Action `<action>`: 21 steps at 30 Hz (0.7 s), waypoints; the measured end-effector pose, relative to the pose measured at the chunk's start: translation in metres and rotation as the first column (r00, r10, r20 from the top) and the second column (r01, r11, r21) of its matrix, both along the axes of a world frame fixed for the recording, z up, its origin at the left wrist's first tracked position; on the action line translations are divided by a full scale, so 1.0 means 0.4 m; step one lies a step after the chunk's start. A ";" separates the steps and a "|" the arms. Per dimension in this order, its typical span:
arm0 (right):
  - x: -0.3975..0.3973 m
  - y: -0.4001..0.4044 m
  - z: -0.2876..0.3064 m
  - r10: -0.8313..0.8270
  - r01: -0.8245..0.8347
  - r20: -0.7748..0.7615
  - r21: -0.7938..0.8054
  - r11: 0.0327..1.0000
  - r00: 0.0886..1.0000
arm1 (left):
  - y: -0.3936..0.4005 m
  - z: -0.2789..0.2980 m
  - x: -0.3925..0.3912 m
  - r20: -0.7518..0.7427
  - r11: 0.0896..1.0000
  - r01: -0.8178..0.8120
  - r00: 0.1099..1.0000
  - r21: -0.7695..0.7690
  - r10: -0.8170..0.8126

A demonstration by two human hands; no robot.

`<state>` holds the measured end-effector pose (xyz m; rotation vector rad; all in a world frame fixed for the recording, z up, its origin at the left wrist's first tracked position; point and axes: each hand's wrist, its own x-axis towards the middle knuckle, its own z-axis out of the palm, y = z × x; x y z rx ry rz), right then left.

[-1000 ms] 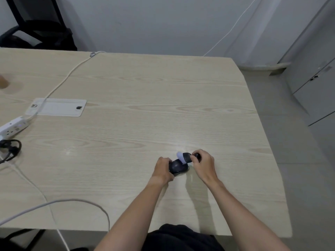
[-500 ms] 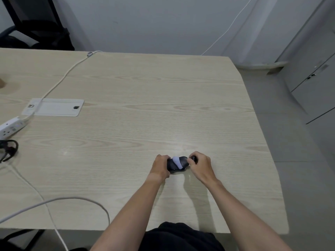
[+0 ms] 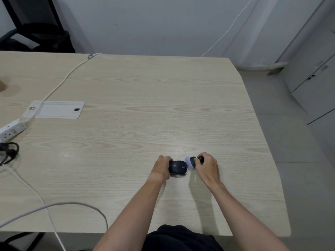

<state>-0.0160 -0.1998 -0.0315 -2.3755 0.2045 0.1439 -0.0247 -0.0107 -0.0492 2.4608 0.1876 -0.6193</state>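
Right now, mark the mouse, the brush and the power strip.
mouse (image 3: 178,166), head view, on its dark top shell.
brush (image 3: 188,163), head view, on its white tip.
power strip (image 3: 10,130), head view, on its white socket face.

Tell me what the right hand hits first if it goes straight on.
Likely the black mouse that the left hand holds; the pale-tipped tool in the right hand sits just beside it, contact unclear.

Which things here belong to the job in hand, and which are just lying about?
In use: black mouse, held by the left hand; pale-headed tool, held by the right hand.
Lying about: power strip, white cable, cable hatch, black cord, office chair.
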 end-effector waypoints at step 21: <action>-0.065 -0.017 -0.015 -0.045 0.046 -0.006 0.050 0.998 0.999 | -0.001 -0.024 0.003 -0.024 0.994 -0.102 0.995 -0.036 0.101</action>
